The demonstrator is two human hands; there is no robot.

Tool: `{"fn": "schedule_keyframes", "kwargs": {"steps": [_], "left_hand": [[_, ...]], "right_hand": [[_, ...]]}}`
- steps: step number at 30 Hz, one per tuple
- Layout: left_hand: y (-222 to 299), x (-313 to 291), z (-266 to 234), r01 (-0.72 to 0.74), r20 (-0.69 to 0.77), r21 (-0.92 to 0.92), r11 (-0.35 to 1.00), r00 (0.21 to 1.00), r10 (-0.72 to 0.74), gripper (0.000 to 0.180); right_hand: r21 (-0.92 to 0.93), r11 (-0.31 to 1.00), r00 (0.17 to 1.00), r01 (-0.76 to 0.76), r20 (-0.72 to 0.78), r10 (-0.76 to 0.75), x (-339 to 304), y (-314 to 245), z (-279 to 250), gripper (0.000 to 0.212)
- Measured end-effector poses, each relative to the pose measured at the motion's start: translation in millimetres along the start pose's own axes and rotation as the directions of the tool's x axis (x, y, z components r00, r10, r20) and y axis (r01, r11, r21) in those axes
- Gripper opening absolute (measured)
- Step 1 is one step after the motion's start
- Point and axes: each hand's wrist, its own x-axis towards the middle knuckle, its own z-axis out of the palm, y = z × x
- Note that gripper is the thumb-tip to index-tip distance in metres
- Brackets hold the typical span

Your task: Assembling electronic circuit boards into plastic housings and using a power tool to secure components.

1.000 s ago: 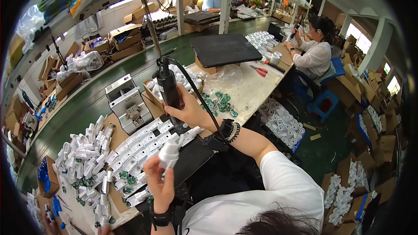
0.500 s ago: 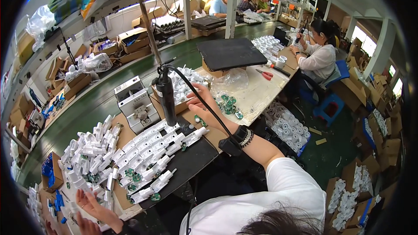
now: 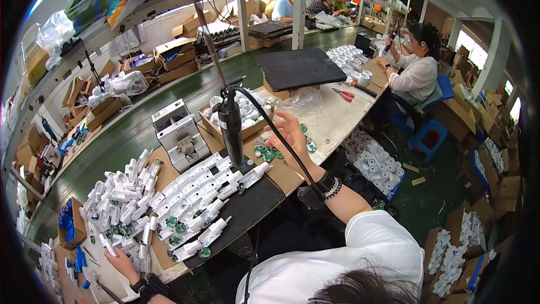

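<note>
At the lower left my left hand (image 3: pixel 119 261) pinches a white plastic housing (image 3: pixel 106 244) beside a large heap of similar white housings (image 3: pixel 126 186). My right hand (image 3: pixel 290 135) reaches over the table with its fingers apart, beside some small green circuit boards (image 3: pixel 268 152); whether it touches them is hard to tell. Rows of white housings (image 3: pixel 197 186) lie on a black mat (image 3: pixel 247 208), several with green boards attached. A black electric screwdriver (image 3: pixel 230 124) hangs upright between the rows and my right hand, its cable crossing in front of that hand.
Behind the rows stands a grey metal machine (image 3: pixel 183 138), next to a box of white parts (image 3: pixel 211 126). Red-handled pliers (image 3: pixel 344 95) and a black board (image 3: pixel 301 69) are farther right. A co-worker (image 3: pixel 416 62) sits beyond. A green conveyor belt (image 3: pixel 135 112) runs behind.
My left hand has gone from open to pinching a white housing. My right hand has moved right and nearer, and more green boards now lie left of it. The view has shifted slightly.
</note>
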Motion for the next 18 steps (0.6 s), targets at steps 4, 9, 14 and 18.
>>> {"fn": "schedule_keyframes", "kwargs": {"steps": [4,9,14,18], "left_hand": [[5,9,7,-0.021,-0.036,-0.092,0.995,0.999,0.018,0.051],[-10,24,15,-0.082,-0.191,-0.228,0.970,0.981,0.038,0.054],[-30,30,17,-0.328,-0.098,-0.242,0.913,0.945,0.313,0.050],[169,-12,-12,0.212,0.198,-0.972,0.105,0.971,-0.132,0.045]], "right_hand": [[0.034,0.988,0.984,0.148,-0.105,-0.144,-10,-9,-6,0.052],[0.027,0.940,0.930,0.341,-0.159,-0.333,-21,-34,13,0.043],[-0.237,0.810,0.834,0.536,0.001,-0.552,-33,-51,32,0.022],[-0.153,0.920,0.925,0.362,-0.066,-0.375,-33,-23,10,0.034]]}}
